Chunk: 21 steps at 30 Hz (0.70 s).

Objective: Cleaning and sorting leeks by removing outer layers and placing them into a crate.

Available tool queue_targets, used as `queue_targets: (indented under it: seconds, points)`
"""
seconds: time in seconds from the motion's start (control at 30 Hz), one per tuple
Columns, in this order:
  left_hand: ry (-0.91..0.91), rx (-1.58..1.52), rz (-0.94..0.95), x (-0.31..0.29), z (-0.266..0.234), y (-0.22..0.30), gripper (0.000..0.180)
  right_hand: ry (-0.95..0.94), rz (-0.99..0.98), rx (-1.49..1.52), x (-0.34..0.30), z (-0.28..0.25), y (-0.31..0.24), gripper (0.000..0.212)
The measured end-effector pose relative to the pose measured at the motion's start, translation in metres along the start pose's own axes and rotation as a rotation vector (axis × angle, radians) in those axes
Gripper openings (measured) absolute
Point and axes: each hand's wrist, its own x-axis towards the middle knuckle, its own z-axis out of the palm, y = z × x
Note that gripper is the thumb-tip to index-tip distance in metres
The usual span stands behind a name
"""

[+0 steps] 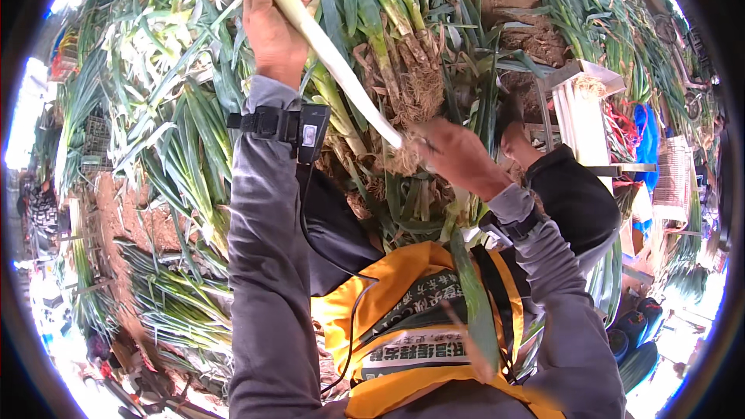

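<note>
My left hand (273,31) is closed around the upper stalk of a long leek (341,62), whose white shaft slants down to the right. At its lower tip hang shaggy roots (403,159). My right hand (463,159) is at this root end with its fingers curled in; the fingertips are partly hidden. Beneath and beyond the leek lies a heap of soil-stained leeks (403,70) with dry outer leaves and brown roots. A loose green leaf (475,302) lies across my yellow and dark apron (411,318).
To the right, a metal rack (563,77) holds peeled white leeks (580,124). Blue plastic (646,143) and red strings (618,128) are beside it. Piles of green leeks (190,140) cover the left side, with bare soil (128,217) between them. My bent legs flank the heap.
</note>
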Motion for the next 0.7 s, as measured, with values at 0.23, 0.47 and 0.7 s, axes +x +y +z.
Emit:
queue_targets:
  seconds: [0.23,0.47,0.7]
  points:
    - [0.144,-0.016,-0.034,-0.012,0.024,-0.027,0.023,0.362,-0.089,0.217,0.089,-0.018,-0.054,0.036]
    - [0.078,-0.168,-0.13,-0.015,0.025,-0.026,0.024,0.556,-0.105,0.054,0.088,-0.022,-0.035,0.028]
    - [-0.202,-0.283,-0.343,-0.021,0.02,-0.012,0.036,0.412,-0.058,0.308,0.082,-0.045,-0.018,0.028]
